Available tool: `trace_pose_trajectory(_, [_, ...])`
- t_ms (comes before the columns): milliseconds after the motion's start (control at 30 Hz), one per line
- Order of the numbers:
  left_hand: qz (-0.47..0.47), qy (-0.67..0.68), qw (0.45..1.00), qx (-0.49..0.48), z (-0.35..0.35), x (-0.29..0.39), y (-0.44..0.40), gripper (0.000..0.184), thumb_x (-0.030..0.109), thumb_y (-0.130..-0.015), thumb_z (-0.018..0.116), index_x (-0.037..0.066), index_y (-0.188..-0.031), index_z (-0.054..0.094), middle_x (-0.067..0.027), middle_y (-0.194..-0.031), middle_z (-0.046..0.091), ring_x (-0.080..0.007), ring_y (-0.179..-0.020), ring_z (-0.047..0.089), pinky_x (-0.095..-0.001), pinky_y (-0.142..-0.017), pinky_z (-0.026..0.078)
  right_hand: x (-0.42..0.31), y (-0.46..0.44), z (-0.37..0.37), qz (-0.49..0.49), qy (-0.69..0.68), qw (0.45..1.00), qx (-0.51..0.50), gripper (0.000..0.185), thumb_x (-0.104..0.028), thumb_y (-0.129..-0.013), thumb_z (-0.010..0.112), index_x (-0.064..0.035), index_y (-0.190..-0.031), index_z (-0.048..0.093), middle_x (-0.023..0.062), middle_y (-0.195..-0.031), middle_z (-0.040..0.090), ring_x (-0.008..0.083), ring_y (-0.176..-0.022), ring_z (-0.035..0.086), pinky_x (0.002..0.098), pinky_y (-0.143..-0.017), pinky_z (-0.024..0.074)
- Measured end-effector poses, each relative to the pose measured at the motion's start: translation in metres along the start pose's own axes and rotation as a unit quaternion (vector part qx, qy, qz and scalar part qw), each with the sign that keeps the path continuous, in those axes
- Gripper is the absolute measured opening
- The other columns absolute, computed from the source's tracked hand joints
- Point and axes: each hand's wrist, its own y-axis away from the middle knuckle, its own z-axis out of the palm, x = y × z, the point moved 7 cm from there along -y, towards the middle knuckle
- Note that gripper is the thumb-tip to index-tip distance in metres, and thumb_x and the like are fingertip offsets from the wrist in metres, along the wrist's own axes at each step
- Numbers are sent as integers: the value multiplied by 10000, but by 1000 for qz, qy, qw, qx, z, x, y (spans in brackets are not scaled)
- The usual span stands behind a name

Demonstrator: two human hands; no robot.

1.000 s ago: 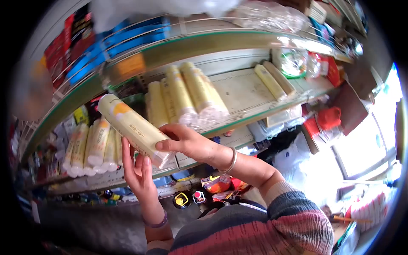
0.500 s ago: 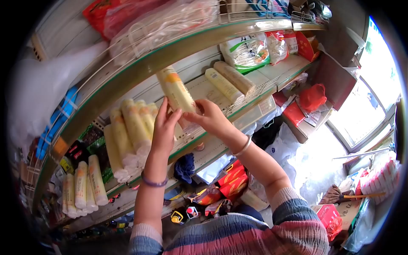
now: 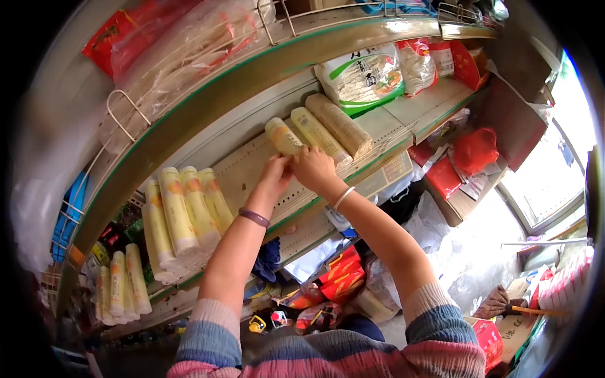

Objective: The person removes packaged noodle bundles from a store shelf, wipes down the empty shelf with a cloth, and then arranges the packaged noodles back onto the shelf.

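Observation:
A pale yellow cylindrical noodle pack with an orange patch lies on the middle shelf. At its near end my left hand and my right hand meet, fingers closed on it and partly hiding that end. Just right of it lies a second yellow noodle pack, with a tan noodle pack beyond. Several more yellow packs are stacked further left on this shelf, well away from my hands.
Behind the packs sits a green-and-white noodle bag. The wire-railed upper shelf overhangs the back. More yellow packs stand lower left. Red packages and a broom lie below and right.
The noodle pack has come down from mid-air onto the shelf, slightly right, beside the other two packs. Both hands have moved with it, and the view has shifted a little.

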Motion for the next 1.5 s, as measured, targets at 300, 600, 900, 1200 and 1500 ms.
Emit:
trace_pose_trajectory(300, [-10,-111,994,10,13,-16,-10,352,19,-827,555,18,-1176,518,-86,-1057,618,-205,-917,616,-334,-781,516,8,9,-9,-63,107,992,-35,290,-329,-805,566,-58,-810,667,159,-876,662,330,-853,643,446,-728,513])
trace_pose_trajectory(600, [-38,-188,980,44,43,-15,8,622,33,-815,613,132,-1340,293,-99,-1185,535,-258,-948,615,-404,-672,558,87,-11,-61,-15,40,999,-4,209,-207,-821,522,-115,-949,660,158,-919,650,353,-891,608,457,-777,487])
trace_pose_trajectory(900, [-4,-216,973,87,45,-19,9,929,8,-737,711,86,-1440,110,-147,-1136,565,-227,-856,633,-343,-587,546,93,-1,-43,-94,50,993,46,179,-172,-797,538,-112,-838,702,119,-895,653,317,-959,586,414,-861,457])
trace_pose_trajectory(1200, [254,-463,845,81,49,27,70,426,251,-720,728,-18,-1035,627,-154,-1003,654,-215,-825,642,-349,-747,514,107,-2,-37,42,-98,993,-40,210,-198,-841,616,-34,-951,688,91,-820,624,184,-610,612,336,-557,490])
trace_pose_trajectory(1500, [499,-438,679,314,-115,121,347,336,24,-776,651,29,-1109,607,-146,-1133,583,-260,-994,610,-334,-835,496,-54,26,-32,-183,-206,957,90,331,24,-785,609,-29,-1110,644,110,-992,634,215,-837,620,309,-738,516])
